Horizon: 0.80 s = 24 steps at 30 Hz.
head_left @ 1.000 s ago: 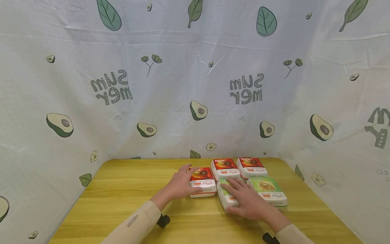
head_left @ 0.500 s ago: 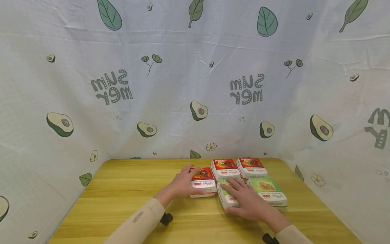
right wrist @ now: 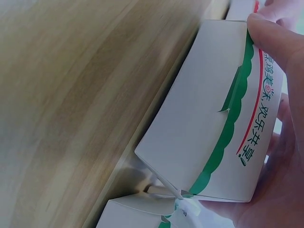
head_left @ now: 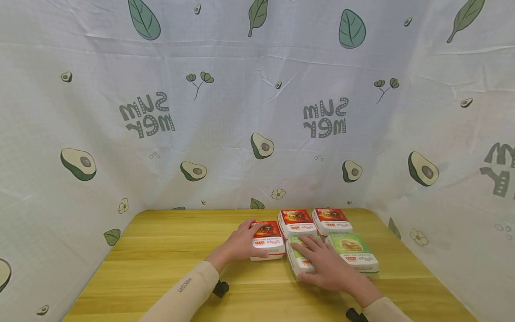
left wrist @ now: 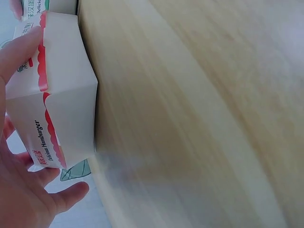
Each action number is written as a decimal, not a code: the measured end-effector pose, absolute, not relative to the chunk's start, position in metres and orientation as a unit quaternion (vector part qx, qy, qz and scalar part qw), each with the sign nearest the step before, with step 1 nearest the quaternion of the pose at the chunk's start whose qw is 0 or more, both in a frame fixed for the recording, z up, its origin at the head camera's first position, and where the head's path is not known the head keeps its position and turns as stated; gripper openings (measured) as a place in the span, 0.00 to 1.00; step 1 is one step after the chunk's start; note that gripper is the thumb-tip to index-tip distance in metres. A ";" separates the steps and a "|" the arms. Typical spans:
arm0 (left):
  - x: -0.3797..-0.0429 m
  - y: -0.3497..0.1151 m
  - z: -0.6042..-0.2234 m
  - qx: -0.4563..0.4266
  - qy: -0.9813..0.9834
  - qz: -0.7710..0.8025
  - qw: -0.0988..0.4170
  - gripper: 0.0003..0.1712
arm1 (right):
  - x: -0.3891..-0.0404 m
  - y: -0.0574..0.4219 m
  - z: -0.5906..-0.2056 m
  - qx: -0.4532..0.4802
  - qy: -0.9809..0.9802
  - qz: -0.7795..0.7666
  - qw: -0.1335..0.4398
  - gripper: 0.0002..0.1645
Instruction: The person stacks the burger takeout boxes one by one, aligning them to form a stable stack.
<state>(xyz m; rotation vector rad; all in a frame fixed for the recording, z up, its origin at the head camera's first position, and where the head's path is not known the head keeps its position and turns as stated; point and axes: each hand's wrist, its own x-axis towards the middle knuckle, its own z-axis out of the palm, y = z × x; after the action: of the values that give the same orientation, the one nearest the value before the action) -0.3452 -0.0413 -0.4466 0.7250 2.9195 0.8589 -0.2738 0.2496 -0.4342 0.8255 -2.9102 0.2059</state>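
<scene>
In the head view, my left hand (head_left: pixel 239 243) spans a red-and-white hamburger box (head_left: pixel 270 242), thumb along the near edge and fingers round the far side. The left wrist view shows that thumb laid over the top edge of the box (left wrist: pixel 71 61), while one finger sticks out past its end. My right hand (head_left: pixel 327 264) lies over a green-and-white hamburger box (head_left: pixel 295 264) and grips it, thumb at the near edge, fingers reaching across the lid. The right wrist view shows this box's white side (right wrist: pixel 194 114) with a green scalloped trim. Both boxes sit on the table.
Two more red hamburger boxes, left (head_left: pixel 297 222) and right (head_left: pixel 331 220), stand behind. A second green one (head_left: pixel 354 251) sits right beside my right hand. The wooden table (head_left: pixel 169 250) extends to the left and front. A patterned curtain (head_left: pixel 225 116) hangs behind it.
My left hand has shifted slightly to the right along the red box, its thumb sliding along the near edge. The boxes and my right hand have stayed put.
</scene>
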 end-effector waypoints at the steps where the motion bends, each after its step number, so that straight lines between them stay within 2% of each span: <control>1: -0.345 -0.041 -0.447 0.231 0.933 0.276 0.007 0.55 | -0.274 0.250 -0.434 0.271 -0.959 0.068 0.054 0.49; 24: -0.340 -0.051 -0.445 0.222 0.937 0.270 0.011 0.54 | -0.271 0.250 -0.434 0.285 -0.954 0.071 0.065 0.48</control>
<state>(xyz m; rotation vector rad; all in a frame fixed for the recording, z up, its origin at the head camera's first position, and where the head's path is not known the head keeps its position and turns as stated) -0.3400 -0.0511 -0.4450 0.6934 2.9228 0.8424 -0.2711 0.2499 -0.4336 0.8596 -2.8779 0.2151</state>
